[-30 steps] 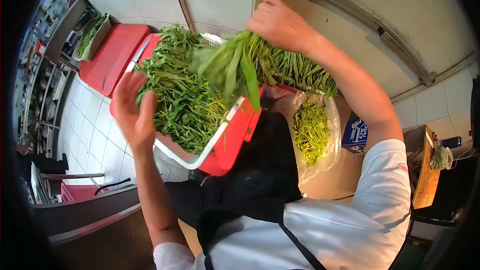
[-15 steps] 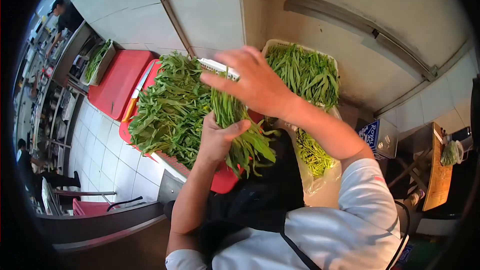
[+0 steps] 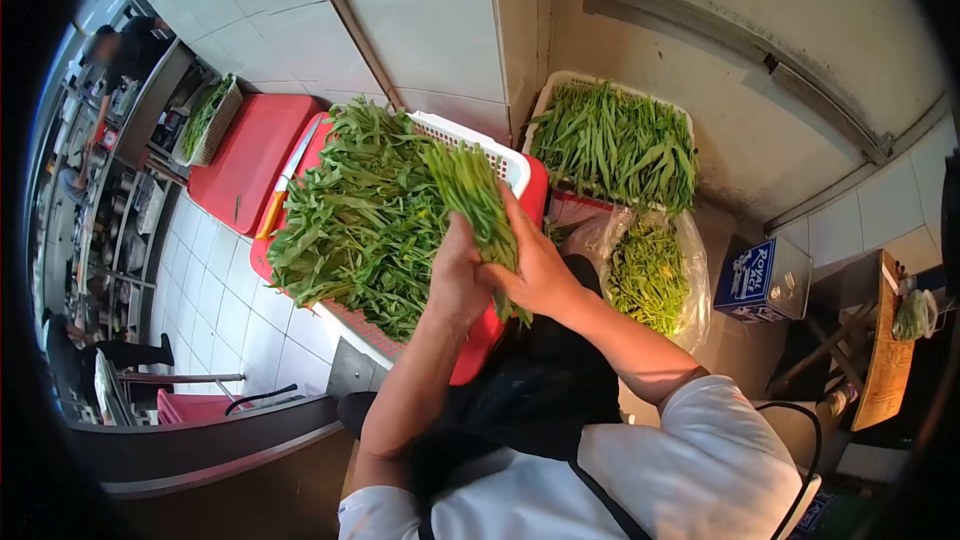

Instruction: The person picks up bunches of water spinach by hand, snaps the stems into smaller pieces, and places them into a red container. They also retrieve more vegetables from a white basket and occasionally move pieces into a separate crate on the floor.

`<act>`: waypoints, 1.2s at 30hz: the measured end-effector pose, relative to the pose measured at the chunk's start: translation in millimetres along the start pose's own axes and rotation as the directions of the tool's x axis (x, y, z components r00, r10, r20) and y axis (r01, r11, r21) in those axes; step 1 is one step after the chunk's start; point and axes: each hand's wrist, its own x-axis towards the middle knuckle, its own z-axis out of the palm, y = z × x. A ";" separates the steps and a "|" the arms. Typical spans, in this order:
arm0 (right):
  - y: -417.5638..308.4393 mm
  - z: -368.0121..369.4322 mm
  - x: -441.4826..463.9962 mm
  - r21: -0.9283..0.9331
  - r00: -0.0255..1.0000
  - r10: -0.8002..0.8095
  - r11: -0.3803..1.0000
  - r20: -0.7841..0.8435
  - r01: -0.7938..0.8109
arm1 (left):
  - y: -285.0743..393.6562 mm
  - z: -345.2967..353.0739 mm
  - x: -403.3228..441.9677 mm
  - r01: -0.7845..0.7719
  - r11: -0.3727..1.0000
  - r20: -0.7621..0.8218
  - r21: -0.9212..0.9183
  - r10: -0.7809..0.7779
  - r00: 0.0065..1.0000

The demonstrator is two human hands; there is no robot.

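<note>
A bunch of water spinach is clasped between my two hands, its cut stems pointing up and away from me. My left hand wraps the lower part of the bunch, thumb up. On the other side, my right hand presses against it with the fingers closed along the stems. Leafy ends stick out below the hands. Just behind and left lies a large heap of water spinach in a white perforated basket, which rests on a red board.
An orange-handled knife lies between the heap and another red board. At the back right stands a second basket of greens; a plastic bag of cut stems sits below it. A blue box is further right. Co-workers stand far left.
My right hand has come down from above the stem ends and closed on the bunch beside my left hand. The view has shifted slightly, and the bunch is more upright.
</note>
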 end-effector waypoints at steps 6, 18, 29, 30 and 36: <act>4.9 -4.2 -10.1 0.208 0.990 0.092 0.976 -0.106 -0.068 | -0.1 7.5 2.3 0.039 0.999 0.130 0.025 -0.042 0.991; 107.5 -89.1 68.9 0.003 0.728 0.170 0.974 -0.664 -0.225 | 43.7 -84.9 -72.0 -0.375 0.358 0.062 0.855 0.648 0.759; 305.6 -81.3 236.0 -0.230 0.560 0.420 0.615 -0.714 -0.754 | 0.9 -133.4 -136.5 0.063 0.141 -0.142 0.988 0.666 0.733; 308.0 -77.8 241.7 -0.180 0.475 0.522 0.518 -0.708 -0.836 | -0.4 -132.5 -135.0 0.100 0.074 -0.124 0.992 0.662 0.739; 351.5 -65.0 227.3 -0.555 0.646 0.546 0.351 -0.533 -0.754 | -17.3 -145.1 -131.5 0.115 0.196 -0.221 0.974 0.698 0.681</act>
